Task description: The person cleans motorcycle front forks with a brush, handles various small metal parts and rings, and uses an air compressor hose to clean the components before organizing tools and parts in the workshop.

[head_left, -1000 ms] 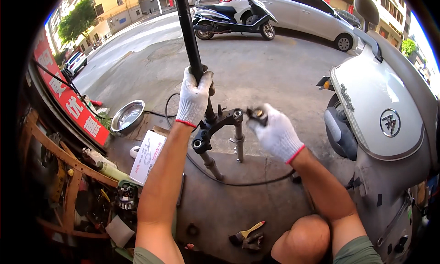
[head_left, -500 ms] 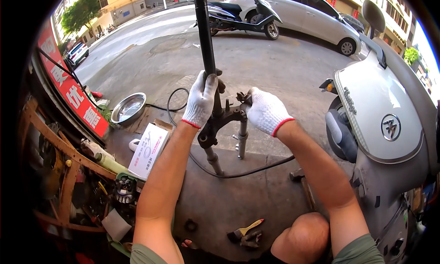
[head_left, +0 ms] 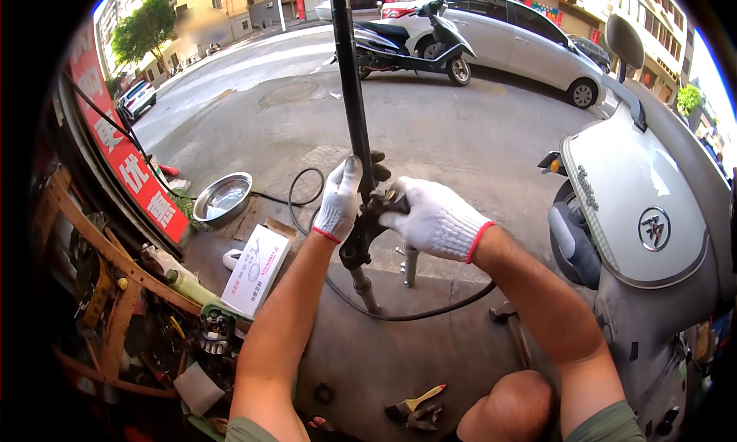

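A motorcycle front fork stands upright before me, its long black steering tube (head_left: 351,81) rising out of the top of the view. My left hand (head_left: 338,200), in a white knit glove with a red cuff, is wrapped around the tube just above the fork's black lower yoke (head_left: 358,246). Against the tube's base, my gloved right hand (head_left: 441,218) pinches a small dark metal part (head_left: 386,206) of irregular shape. Its fingertips partly cover that part. Two grey fork legs show below, the left leg (head_left: 364,290) and the right leg (head_left: 411,266).
A grey scooter (head_left: 652,212) stands close on my right. To the left are a metal basin (head_left: 223,199), a white box (head_left: 258,269) and a cluttered rack (head_left: 115,250). A black hose (head_left: 407,317) curves behind the fork. A paintbrush (head_left: 414,400) and a hammer (head_left: 507,315) lie on the floor.
My right hand has moved left with the dark metal part, from beside the yoke to the tube's base. My left hand keeps its grip. The whole view has shifted slightly.
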{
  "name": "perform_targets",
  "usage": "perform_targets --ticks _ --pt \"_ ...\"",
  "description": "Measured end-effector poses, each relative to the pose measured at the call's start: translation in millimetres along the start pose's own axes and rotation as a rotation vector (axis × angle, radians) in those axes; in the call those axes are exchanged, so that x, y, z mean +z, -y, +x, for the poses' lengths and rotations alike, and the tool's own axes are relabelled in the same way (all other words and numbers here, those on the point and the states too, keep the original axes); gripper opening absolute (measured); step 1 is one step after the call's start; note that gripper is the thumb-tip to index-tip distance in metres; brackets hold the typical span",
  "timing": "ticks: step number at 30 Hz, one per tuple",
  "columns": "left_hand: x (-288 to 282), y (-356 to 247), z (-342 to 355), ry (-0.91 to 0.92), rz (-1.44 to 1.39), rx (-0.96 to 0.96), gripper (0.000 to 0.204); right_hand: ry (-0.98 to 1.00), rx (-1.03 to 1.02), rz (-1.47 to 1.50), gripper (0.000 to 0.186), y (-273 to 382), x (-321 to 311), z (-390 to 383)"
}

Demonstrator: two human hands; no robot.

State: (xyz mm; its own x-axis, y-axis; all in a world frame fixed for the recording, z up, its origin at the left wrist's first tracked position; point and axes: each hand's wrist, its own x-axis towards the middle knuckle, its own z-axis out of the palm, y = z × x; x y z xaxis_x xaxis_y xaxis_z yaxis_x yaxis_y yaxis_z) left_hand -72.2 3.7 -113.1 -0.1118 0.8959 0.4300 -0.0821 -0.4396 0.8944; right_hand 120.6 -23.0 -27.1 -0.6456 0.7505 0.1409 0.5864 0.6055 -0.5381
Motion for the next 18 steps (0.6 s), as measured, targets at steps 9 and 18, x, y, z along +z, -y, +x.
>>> perform_targets --ticks 9,18 --pt "11 -17 32 -0.078 0.078 0.129 0.028 -0.563 -0.357 0.487 0.025 31 -68 40" --pt "53 -87 68 -0.291 0.03 0.327 0.02 -0.573 -0.248 0.263 0.027 29 -75 20"
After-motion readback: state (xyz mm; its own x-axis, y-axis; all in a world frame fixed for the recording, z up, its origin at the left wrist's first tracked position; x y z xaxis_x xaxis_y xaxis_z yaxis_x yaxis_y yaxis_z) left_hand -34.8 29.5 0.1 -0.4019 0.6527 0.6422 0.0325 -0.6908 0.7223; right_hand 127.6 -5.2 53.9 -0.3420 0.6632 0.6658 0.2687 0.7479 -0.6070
